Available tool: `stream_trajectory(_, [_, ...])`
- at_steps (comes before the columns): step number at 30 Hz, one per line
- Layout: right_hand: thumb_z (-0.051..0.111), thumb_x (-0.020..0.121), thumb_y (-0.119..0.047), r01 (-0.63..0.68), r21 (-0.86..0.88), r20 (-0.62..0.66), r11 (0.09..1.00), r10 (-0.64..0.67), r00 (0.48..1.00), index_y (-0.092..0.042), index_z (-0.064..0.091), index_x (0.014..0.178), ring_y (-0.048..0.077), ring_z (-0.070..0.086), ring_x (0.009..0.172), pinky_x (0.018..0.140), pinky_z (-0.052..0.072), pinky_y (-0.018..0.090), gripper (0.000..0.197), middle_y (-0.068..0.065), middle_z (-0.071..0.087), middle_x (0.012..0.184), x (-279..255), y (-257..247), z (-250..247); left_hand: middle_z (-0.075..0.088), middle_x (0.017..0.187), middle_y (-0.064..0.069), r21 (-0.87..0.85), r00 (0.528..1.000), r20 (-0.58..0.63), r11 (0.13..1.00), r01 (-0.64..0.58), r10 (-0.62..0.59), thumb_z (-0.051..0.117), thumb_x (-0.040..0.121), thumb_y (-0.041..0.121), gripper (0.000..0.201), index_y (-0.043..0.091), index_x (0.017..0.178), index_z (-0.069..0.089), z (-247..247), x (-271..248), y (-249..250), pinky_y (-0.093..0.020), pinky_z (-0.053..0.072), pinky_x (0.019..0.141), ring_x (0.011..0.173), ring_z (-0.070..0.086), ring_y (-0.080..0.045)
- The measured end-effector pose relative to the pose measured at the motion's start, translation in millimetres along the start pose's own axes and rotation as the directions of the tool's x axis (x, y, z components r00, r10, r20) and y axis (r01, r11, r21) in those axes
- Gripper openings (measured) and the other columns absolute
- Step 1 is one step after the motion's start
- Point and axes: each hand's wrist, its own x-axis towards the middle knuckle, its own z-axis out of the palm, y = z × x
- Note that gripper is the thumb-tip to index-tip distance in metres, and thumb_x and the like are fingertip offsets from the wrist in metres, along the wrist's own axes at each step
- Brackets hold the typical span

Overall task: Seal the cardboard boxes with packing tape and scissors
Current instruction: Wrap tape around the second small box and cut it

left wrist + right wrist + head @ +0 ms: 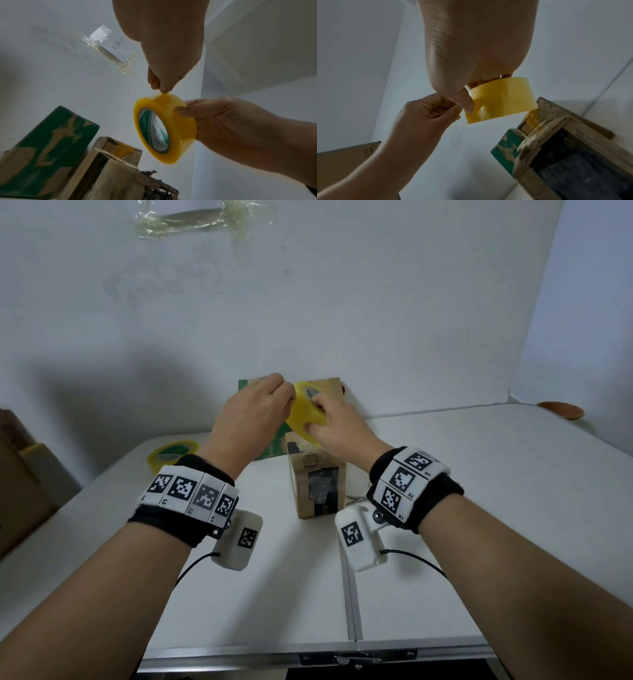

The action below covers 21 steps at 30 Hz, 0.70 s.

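A yellow packing tape roll is held in the air above a small worn cardboard box standing mid-table. My right hand grips the roll, thumb on its outer face and fingers at the core. My left hand pinches at the roll's outer layer with curled fingertips; no pulled-out strip is visible. The roll shows a green-printed core. The small box carries old yellowish tape on top. Behind it leans a green and brown box.
A second tape roll lies on the white table at the left. Brown cartons stand beyond the table's left edge. A brown dish sits far right. Something thin and metallic lies beside the small box.
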Motion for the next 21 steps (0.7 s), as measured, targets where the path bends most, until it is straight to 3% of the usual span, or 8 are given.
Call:
stream_trajectory(3, [0.059, 0.088, -0.020, 0.014, 0.012, 0.009, 1.000, -0.014, 1.000, -0.012, 0.057, 0.120, 0.027, 0.060, 0.099, 0.088, 0.049, 0.048, 0.033, 0.007, 0.066, 0.109, -0.8, -1.7, -1.8, 0.049, 0.076, -0.007, 0.039, 1.000, 0.016, 0.999, -0.019, 0.019, 0.051, 0.090, 0.008, 0.011, 0.007, 0.079, 0.052, -1.6, 2.4, -0.4, -0.039, 0.041, 0.045, 0.062, 0.045, -0.023])
stream_trajectory(6, [0.059, 0.091, -0.019, 0.016, 0.015, 0.016, 1.000, -0.016, 1.000, -0.010, 0.056, 0.125, 0.025, 0.059, 0.104, 0.085, 0.045, 0.035, 0.035, 0.008, 0.063, 0.115, 2.7, 0.3, -8.8, 0.048, 0.076, -0.008, 0.017, 0.998, 0.044, 0.999, -0.042, 0.041, 0.049, 0.089, 0.008, 0.010, 0.007, 0.079, 0.050, -2.6, 3.6, -2.9, -0.043, 0.043, 0.045, 0.061, 0.043, -0.024])
stream_trajectory(9, [0.058, 0.093, -0.019, -0.038, 0.009, -0.061, 0.999, 0.039, 0.997, -0.008, 0.055, 0.130, 0.024, 0.056, 0.108, 0.079, 0.039, 0.027, 0.039, 0.009, 0.061, 0.122, 10.8, 8.1, -23.2, 0.051, 0.077, -0.008, -0.051, 0.994, 0.068, 0.995, -0.084, 0.087, 0.049, 0.084, 0.007, 0.006, 0.006, 0.078, 0.051, -9.6, -1.9, -1.4, -0.041, 0.043, 0.044, 0.061, 0.044, -0.024])
stream_trajectory(11, [0.058, 0.093, -0.022, -0.098, 0.035, -0.123, 0.995, 0.102, 0.987, -0.009, 0.052, 0.134, 0.026, 0.055, 0.113, 0.088, 0.043, 0.031, 0.043, 0.010, 0.059, 0.127, 14.4, 16.0, -32.6, 0.055, 0.084, -0.006, -0.147, 0.997, 0.077, 0.989, 0.002, 0.009, 0.053, 0.085, 0.010, 0.005, 0.006, 0.083, 0.053, -14.7, -4.9, -0.7, -0.041, 0.048, 0.051, 0.066, 0.051, -0.024])
stream_trajectory(13, [0.059, 0.093, -0.022, -0.132, 0.085, -0.141, 0.988, 0.143, 0.980, -0.008, 0.052, 0.134, 0.027, 0.055, 0.114, 0.091, 0.045, 0.035, 0.043, 0.010, 0.059, 0.127, 14.6, 21.6, -36.2, 0.059, 0.093, -0.002, -0.254, 0.980, 0.097, 0.948, 0.194, -0.175, 0.054, 0.093, 0.018, 0.010, 0.008, 0.092, 0.056, -17.5, -3.4, -2.9, -0.038, 0.053, 0.065, 0.077, 0.058, -0.022])
stream_trajectory(16, [0.061, 0.092, -0.021, -0.144, 0.185, -0.121, 0.972, 0.168, 0.978, -0.009, 0.055, 0.130, 0.024, 0.057, 0.110, 0.090, 0.048, 0.035, 0.041, 0.009, 0.060, 0.124, 10.3, 21.3, -29.0, 0.064, 0.089, 0.004, -0.345, 0.875, 0.172, 0.804, 0.484, -0.453, 0.050, 0.097, 0.040, 0.027, 0.014, 0.094, 0.057, -14.3, 5.0, -8.5, -0.024, 0.048, 0.065, 0.078, 0.060, -0.011])
stream_trajectory(18, [0.062, 0.091, -0.018, -0.136, 0.295, -0.087, 0.946, 0.168, 0.982, -0.011, 0.056, 0.127, 0.025, 0.059, 0.109, 0.094, 0.050, 0.043, 0.037, 0.009, 0.062, 0.121, 5.6, 17.2, -23.2, 0.069, 0.082, 0.002, -0.474, 0.768, 0.218, 0.622, 0.623, -0.603, 0.055, 0.094, 0.046, 0.033, 0.013, 0.089, 0.057, -7.2, 6.7, -10.9, -0.027, 0.053, 0.064, 0.072, 0.066, -0.010])
stream_trajectory(21, [0.059, 0.093, -0.009, -0.104, 0.478, -0.020, 0.872, 0.129, 0.991, -0.014, 0.058, 0.120, 0.018, 0.064, 0.092, 0.077, 0.056, 0.036, 0.027, 0.005, 0.065, 0.108, -0.2, 10.3, -22.4, 0.070, 0.091, -0.014, -0.680, 0.602, 0.340, 0.253, 0.688, -0.723, 0.063, 0.093, 0.022, 0.018, 0.011, 0.084, 0.052, 5.9, 0.1, -14.5, -0.034, 0.060, 0.071, 0.067, 0.070, -0.015])
